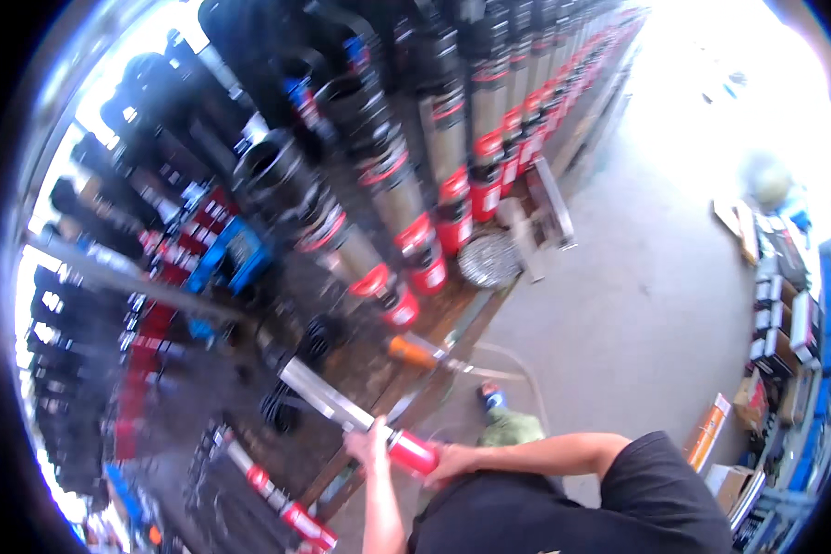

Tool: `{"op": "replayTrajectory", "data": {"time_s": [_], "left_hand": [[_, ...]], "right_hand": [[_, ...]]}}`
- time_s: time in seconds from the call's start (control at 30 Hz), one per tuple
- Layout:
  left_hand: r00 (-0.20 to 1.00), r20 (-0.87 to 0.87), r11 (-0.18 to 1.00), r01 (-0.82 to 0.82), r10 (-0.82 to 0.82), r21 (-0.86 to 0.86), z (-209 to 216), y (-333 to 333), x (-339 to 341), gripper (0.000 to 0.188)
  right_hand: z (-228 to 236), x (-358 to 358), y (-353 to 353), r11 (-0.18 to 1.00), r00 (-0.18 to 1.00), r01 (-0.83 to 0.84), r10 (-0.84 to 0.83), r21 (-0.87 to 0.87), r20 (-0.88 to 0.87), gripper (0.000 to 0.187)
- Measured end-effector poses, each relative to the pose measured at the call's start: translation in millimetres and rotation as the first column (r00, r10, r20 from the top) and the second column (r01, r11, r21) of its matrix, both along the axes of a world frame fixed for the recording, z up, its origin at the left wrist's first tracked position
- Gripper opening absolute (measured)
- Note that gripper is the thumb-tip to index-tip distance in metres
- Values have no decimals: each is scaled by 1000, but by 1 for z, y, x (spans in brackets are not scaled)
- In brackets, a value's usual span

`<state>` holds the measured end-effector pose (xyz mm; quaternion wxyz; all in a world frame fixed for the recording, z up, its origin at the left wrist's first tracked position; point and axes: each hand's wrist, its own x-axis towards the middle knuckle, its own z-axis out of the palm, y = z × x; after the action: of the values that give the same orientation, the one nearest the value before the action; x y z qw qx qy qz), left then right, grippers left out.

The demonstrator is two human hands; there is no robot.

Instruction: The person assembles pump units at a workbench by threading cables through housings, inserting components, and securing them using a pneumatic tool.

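A long silver cylinder with a red end [413, 453] slants from my body up and left over the workbench. My left hand [369, 444] is closed around it, just above the red part. My right hand [451, 461] is closed at the red end, close against my body. The cylinder's far, dark end reaches in among dark parts on the bench and is blurred there. Beside my hands, an orange-handled tool [413, 352] lies on the bench edge. Another cylinder with red bands [291, 508] lies to the left of my left hand.
Rows of upright cylinders with red bases [399, 305] stand along the bench [462, 323]. A round metal tray [489, 258] and a metal channel [552, 208] sit near its edge. Blue clamp-like equipment [235, 254] is at left. Shelves with boxes [771, 323] line the right side.
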<state>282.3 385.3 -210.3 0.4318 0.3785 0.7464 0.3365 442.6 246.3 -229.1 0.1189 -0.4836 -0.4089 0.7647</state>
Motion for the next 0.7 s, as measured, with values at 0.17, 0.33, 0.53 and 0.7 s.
{"op": "replayTrajectory", "data": {"time_s": [0.17, 0.33, 0.53, 0.7], "left_hand": [[999, -36, 992, 26, -31, -127, 20, -3, -5, 84], [992, 77, 993, 106, -103, -44, 57, -22, -3, 68], [988, -17, 988, 152, -152, 12, 138, -46, 32, 32], [984, -70, 982, 169, -164, 86, 104, -60, -12, 28]], "right_hand": [[75, 69, 41, 953, 926, -74, -44, 293, 375, 70], [89, 264, 129, 429, 224, 395, -903, 813, 367, 22], [64, 425, 188, 645, -268, 174, -697, 745, 666, 19], [45, 439, 221, 788, -296, 4, -587, 615, 754, 16]]}}
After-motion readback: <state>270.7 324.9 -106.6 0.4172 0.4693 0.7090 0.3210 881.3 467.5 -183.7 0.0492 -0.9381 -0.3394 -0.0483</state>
